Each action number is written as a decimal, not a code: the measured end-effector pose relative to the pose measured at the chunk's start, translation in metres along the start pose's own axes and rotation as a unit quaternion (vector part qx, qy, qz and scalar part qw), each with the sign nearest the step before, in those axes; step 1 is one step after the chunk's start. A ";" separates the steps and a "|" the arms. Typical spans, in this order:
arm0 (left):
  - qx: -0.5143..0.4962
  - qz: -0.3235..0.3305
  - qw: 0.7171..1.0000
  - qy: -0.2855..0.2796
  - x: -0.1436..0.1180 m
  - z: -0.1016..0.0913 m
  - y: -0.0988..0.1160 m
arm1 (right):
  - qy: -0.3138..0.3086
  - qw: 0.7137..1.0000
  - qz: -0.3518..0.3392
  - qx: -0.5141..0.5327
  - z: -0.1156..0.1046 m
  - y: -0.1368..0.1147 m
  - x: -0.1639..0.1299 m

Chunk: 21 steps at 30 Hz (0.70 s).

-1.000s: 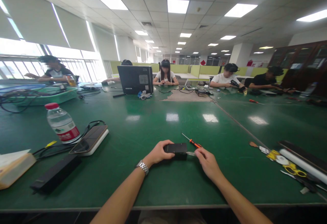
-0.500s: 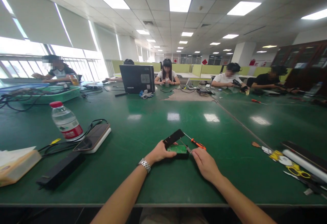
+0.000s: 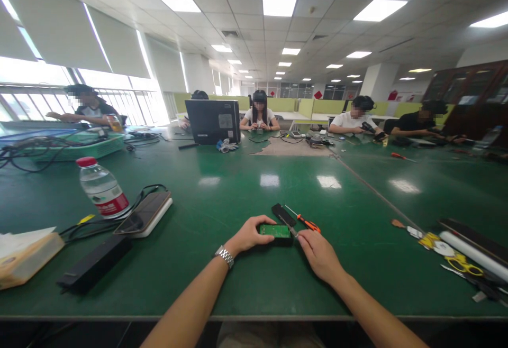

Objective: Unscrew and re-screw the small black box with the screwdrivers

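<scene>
The left hand (image 3: 249,234) is gripping a small black case with a green circuit board (image 3: 275,230) on the worktop (image 3: 238,194), while the right hand (image 3: 317,253) is pinching a thin tool (image 3: 289,227) against it

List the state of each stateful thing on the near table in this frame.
Small black case: open, green board exposed.
Black cover: off, lying flat behind the case.
Water bottle: capped, upright.
Laptop: lid up.
Left hand: gripping the case.
Right hand: holding a thin tool.

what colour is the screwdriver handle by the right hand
Orange, on the screwdriver just beyond the right hand; head view.
</scene>
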<state>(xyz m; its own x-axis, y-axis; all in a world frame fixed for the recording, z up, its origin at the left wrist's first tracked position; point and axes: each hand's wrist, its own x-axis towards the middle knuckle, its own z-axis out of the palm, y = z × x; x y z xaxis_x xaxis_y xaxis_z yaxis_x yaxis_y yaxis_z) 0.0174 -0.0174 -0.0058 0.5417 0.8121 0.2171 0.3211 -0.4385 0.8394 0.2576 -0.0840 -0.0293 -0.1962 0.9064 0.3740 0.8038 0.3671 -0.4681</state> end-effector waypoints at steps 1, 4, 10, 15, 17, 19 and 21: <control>0.003 0.001 1.000 -0.001 0.000 -0.001 0.000 | 0.002 1.000 0.001 0.005 0.000 0.000 0.000; 0.015 0.004 1.000 0.000 0.004 -0.006 -0.002 | 0.010 0.999 0.013 0.042 -0.002 0.000 0.001; 0.120 0.008 0.992 0.026 0.049 -0.022 -0.007 | 0.132 0.973 0.118 0.150 -0.002 0.010 -0.002; 0.230 0.057 0.969 -0.061 0.093 -0.011 0.007 | 0.249 0.933 0.216 0.143 -0.008 0.045 0.012; 0.270 0.069 0.954 -0.107 0.104 -0.003 0.013 | 0.258 0.927 0.258 0.088 -0.013 0.063 0.022; 0.308 0.077 0.937 -0.147 0.112 0.006 0.018 | 0.241 0.926 0.288 0.028 -0.017 0.078 0.030; 0.342 0.085 0.919 -0.177 0.118 0.013 0.021 | 0.222 0.928 0.298 0.005 -0.018 0.087 0.035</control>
<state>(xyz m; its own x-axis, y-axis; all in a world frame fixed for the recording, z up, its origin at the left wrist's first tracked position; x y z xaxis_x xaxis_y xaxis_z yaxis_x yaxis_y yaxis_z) 0.0980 0.0642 0.0310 0.8094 0.5860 0.0382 0.5557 -0.7853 0.2728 0.3307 -0.0239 -0.0420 0.5342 0.7745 0.3388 0.6895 -0.1674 -0.7047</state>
